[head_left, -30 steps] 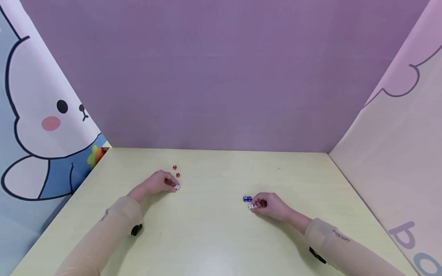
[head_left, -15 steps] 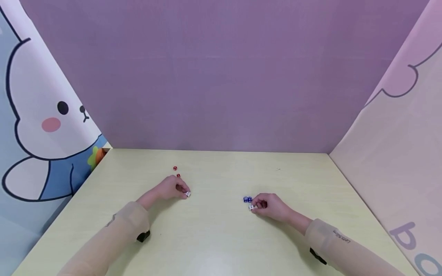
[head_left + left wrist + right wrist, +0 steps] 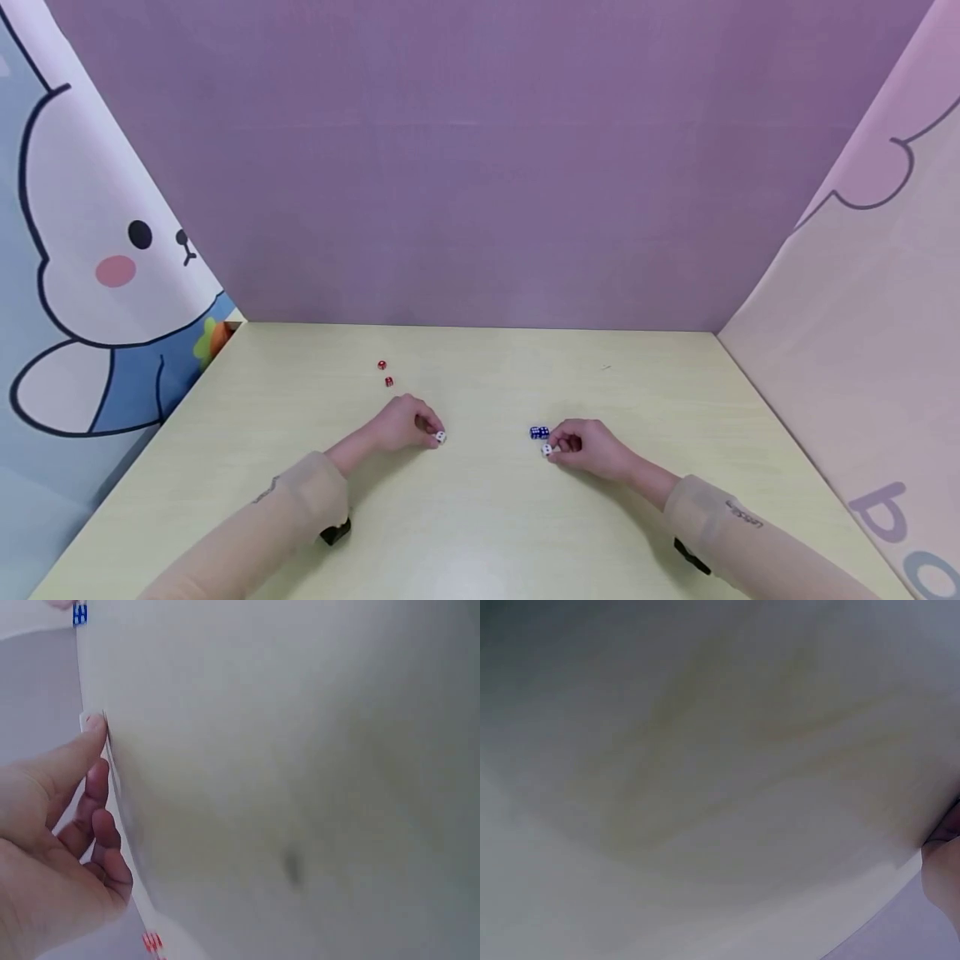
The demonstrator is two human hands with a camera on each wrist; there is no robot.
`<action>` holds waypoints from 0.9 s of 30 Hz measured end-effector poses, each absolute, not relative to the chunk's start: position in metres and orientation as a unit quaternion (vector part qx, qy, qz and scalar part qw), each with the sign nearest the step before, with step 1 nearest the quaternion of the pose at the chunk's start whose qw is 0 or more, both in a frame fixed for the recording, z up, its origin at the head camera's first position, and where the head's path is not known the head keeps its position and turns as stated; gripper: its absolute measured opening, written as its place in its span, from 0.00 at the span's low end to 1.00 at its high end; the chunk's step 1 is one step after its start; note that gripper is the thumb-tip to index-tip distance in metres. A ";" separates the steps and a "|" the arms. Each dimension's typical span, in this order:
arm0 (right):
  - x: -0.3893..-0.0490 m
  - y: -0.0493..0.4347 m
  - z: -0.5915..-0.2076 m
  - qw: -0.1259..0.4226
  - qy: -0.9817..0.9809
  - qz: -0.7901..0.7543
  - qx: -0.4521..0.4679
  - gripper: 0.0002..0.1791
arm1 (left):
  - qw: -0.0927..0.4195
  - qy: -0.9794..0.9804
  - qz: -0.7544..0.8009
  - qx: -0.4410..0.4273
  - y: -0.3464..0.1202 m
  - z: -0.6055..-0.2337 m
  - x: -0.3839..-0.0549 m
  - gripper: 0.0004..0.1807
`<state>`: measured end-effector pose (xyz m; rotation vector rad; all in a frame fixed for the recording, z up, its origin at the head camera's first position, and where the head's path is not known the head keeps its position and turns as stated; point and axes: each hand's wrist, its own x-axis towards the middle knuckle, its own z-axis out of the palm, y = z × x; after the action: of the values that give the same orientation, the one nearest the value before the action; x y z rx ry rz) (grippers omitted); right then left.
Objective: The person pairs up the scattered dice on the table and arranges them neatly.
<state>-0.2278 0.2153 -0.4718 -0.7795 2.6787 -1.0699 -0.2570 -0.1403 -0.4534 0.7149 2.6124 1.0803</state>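
Thumb and fingers of my left hand (image 3: 405,422) pinch a white die (image 3: 441,437) left of the table's middle. In the left wrist view that hand (image 3: 56,810) shows its thumb and curled fingers, the die mostly covered. To the right, my right hand (image 3: 590,447) pinches another white die (image 3: 547,450) at the table. Two blue dice (image 3: 539,432) sit side by side just beyond it, close to the fingertips. The right wrist view catches only an edge of the right hand (image 3: 941,877).
Behind the left hand lie two red dice, one farther back (image 3: 382,365) and one nearer (image 3: 389,382), slightly apart. A purple panel (image 3: 480,167) rises at the table's (image 3: 480,533) back edge. Printed panels flank both sides.
My left hand has moved right and a little nearer, carrying its white die away from the red dice. The right hand stays in place beside the blue dice.
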 end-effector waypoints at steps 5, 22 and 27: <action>-0.227 0.214 -0.471 0.079 0.893 -0.360 -0.259 0.07 | 0.114 0.888 0.387 0.222 -0.122 -0.456 -0.250 0.08; -0.228 0.214 -0.473 0.080 0.893 -0.364 -0.254 0.07 | 0.109 0.899 0.384 0.181 -0.057 -0.459 -0.236 0.08; -0.229 0.213 -0.471 0.079 0.893 -0.364 -0.252 0.07 | 0.097 0.907 0.373 0.167 -0.036 -0.458 -0.233 0.08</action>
<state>-0.2286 0.2134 -0.4709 -0.7558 2.6729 -1.0906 -0.2326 -0.0356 -0.4583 0.4935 2.6874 1.1062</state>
